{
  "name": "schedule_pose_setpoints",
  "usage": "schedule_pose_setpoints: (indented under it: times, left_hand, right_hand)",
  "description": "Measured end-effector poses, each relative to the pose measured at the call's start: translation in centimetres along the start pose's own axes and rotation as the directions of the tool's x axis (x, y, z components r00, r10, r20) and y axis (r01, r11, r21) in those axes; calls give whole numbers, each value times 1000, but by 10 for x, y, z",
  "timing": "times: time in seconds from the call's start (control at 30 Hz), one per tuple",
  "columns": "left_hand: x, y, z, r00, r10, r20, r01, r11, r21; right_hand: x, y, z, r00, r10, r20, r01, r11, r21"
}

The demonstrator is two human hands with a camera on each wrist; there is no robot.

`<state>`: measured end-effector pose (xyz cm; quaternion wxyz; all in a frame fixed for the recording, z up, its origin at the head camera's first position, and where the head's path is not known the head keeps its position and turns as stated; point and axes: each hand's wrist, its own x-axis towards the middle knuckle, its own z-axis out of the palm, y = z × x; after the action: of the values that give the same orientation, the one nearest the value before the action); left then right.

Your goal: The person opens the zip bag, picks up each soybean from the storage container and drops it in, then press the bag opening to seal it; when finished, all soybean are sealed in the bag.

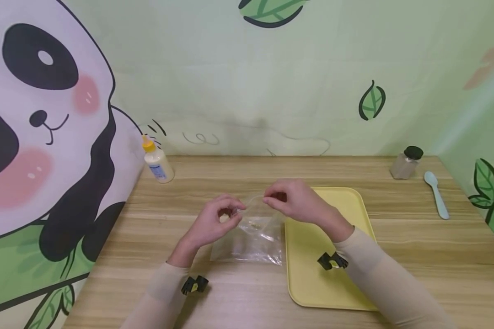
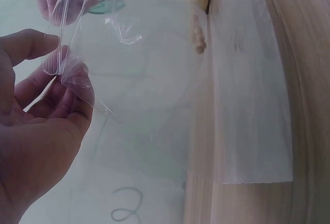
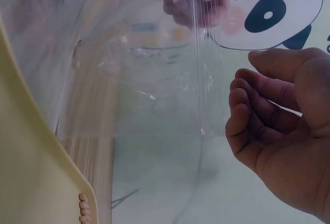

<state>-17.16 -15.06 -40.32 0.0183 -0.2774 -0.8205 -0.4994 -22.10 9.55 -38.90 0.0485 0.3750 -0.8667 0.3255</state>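
Note:
A clear plastic zip bag [image 1: 251, 244] stands with its lower part spread on the wooden table and its mouth raised between the hands. My left hand [image 1: 214, 221] pinches the bag's top edge at the left corner. At the other end of the mouth is my right hand [image 1: 298, 201], fingers bent and thumb held apart from them. Nothing shows between them in the right wrist view, where its fingertips [image 3: 237, 100] are right beside the zip strip. Small tan round pieces [image 2: 199, 41] show through the film low in the bag in the left wrist view.
A yellow tray [image 1: 333, 283] lies right of the bag, under my right forearm. Tan beadlike pieces [image 3: 84, 208] show at its edge. A white bottle [image 1: 159, 167] with an orange cap stands back left. Back right are a black-lidded jar [image 1: 405, 164] and a pale blue spoon [image 1: 437, 196].

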Motion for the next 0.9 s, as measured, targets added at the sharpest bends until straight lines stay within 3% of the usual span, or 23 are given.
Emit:
schedule_pose_setpoints:
  times: [0.5, 0.9]
  left_hand:
    - [0, 0, 0, 1000, -16, -2, 16, 1000, -2]
    - [0, -3, 1, 1000, -13, -4, 13, 1000, 13]
  right_hand:
    - [-2, 13, -8, 997, 74, -29, -74, 997, 22]
    - [-5, 21, -13, 993, 91, -70, -90, 996, 8]
